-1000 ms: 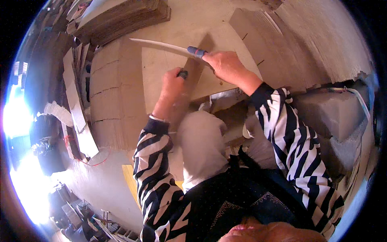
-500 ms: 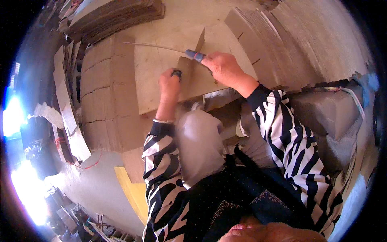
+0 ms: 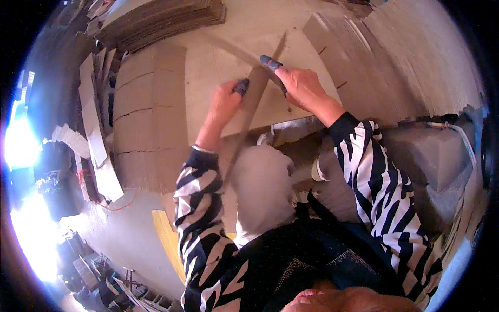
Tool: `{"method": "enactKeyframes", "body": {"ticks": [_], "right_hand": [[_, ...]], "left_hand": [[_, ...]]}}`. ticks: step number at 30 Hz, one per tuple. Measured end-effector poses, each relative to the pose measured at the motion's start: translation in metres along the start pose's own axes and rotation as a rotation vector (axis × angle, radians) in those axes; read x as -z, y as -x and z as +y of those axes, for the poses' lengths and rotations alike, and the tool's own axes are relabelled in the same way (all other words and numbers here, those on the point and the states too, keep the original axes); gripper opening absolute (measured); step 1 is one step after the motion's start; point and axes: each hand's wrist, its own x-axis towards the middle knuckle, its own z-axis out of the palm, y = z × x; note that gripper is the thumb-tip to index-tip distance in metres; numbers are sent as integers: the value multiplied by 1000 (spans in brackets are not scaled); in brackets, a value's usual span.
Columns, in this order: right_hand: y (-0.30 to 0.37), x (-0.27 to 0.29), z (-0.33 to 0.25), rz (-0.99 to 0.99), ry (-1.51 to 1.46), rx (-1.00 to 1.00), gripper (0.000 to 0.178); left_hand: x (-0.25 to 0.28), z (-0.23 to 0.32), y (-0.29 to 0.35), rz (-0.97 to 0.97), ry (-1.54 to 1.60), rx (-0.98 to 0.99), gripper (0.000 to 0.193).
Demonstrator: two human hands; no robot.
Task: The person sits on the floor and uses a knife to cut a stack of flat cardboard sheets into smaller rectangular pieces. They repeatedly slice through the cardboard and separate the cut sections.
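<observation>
My left hand (image 3: 223, 104), with a dark cover on one digit, is closed at the left edge of a long brown cardboard strip (image 3: 252, 104). Motion smears the strip, which slants from the board's far side down toward my lap. Dark coverings also wrap fingers of my right hand (image 3: 305, 89); it is closed by the strip's upper part. A second cardboard strip (image 3: 228, 48), blurred too, reaches up and left from my right fingertips. The two strips appear to cross there, but whether they interlock I cannot tell. Beneath both hands lies a pale board (image 3: 200, 78).
Slotted cardboard pieces (image 3: 132, 125) are stacked on the left, and a larger cardboard stack (image 3: 358, 67) leans on the right. Another stack (image 3: 161, 23) lies at the far left. Loose strips (image 3: 93, 125) stand beyond the left stack. A yellow strip (image 3: 169, 242) lies beside my left sleeve.
The long strip has swung from between my hands into a slant reaching toward my lap. My left hand has moved slightly right, and the second strip is tilted more steeply.
</observation>
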Motion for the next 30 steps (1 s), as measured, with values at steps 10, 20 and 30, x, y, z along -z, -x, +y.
{"method": "enactKeyframes", "body": {"ticks": [10,20,30], "right_hand": [[3,-15,11,-102,-57,-139,63],[-2,-5,-7,242,-95,250,15],[-3,-14,-10,-48,-78,81,18]], "left_hand": [[105,-79,-20,478,-1271,249,47],[61,-53,-31,145,-161,364,27],[53,-51,-21,206,611,523,24]]}}
